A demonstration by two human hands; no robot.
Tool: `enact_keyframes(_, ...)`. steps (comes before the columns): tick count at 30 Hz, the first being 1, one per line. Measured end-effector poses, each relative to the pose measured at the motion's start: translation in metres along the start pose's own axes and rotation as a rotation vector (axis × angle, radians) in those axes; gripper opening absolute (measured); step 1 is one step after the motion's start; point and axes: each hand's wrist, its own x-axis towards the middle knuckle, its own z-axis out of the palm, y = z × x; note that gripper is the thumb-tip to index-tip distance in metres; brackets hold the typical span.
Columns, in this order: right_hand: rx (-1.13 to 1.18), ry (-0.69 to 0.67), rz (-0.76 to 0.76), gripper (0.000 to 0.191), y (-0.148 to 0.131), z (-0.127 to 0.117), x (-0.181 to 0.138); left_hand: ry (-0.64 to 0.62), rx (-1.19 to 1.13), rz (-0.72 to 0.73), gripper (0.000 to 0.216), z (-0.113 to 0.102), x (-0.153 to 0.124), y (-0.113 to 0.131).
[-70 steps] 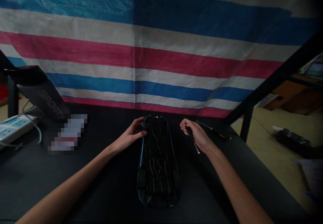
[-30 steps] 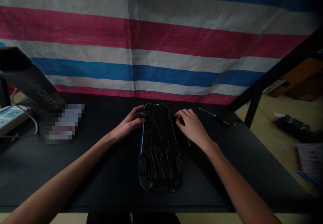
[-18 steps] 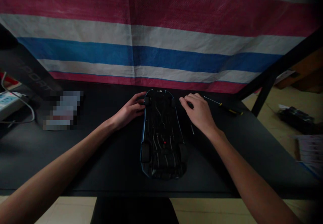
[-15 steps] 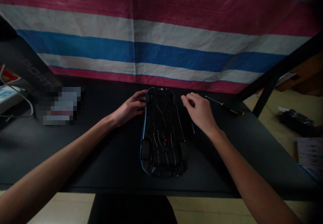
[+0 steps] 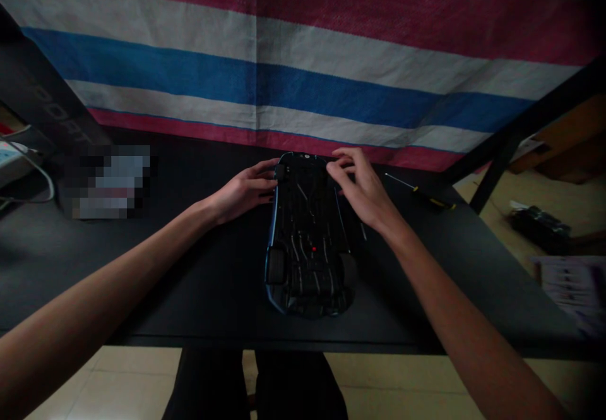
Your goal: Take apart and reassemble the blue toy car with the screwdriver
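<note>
A toy car [image 5: 310, 230] lies upside down on the dark table, its black underside facing up and its blue body showing along the edges. My left hand [image 5: 243, 191] holds its far left side beside a wheel, with the fingertips partly hidden against the body. At the far right corner, my right hand [image 5: 360, 183] has its thumb and fingers around the edge by the other far wheel. A thin metal rod [image 5: 363, 231] lies just right of the car. Farther right rests a screwdriver [image 5: 433, 200] with a black and yellow handle.
A striped red, white and blue sheet [image 5: 293, 85] hangs behind the table [image 5: 199, 300]. On the left are a blurred-out flat item [image 5: 116, 183], a white power strip [image 5: 14, 160] and a cable. A dark frame post [image 5: 497, 170] stands at the right edge.
My right hand has moved left onto the car's far right corner, its fingers spreading from a closed pinch. The left hand stays at the car's side. The view has shifted slightly.
</note>
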Motion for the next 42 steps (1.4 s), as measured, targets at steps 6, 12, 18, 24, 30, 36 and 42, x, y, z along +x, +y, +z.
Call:
enact_keyframes(6,-0.388,-0.118,0.006,0.084,-0.040,0.032,0.036,-0.052,-0.018,0.036,0.074,0.001,-0.001,-0.002)
enact_keyframes(12,-0.442,-0.211,0.017,0.095,-0.041,0.054,0.067,-0.024,-0.069,0.047,0.079,0.004,-0.003,-0.003)
enact_keyframes(18,-0.433,-0.190,0.042,0.087,-0.061,0.053,0.063,-0.050,-0.124,0.044,0.073,0.012,-0.009,-0.002)
enact_keyframes(24,-0.456,-0.242,0.113,0.087,-0.083,0.039,0.062,-0.071,-0.090,0.060,0.068,0.019,-0.014,0.000)
enact_keyframes(30,-0.451,-0.263,0.179,0.082,-0.102,0.028,0.060,-0.088,-0.112,0.063,0.074,0.017,-0.013,0.002)
enact_keyframes(36,-0.488,-0.289,0.148,0.079,-0.124,0.023,0.032,-0.057,-0.073,0.044,0.086,0.017,-0.014,0.005)
enact_keyframes(42,-0.433,-0.355,0.011,0.081,-0.132,0.026,-0.018,-0.011,-0.046,0.053,0.089,0.014,-0.012,0.005)
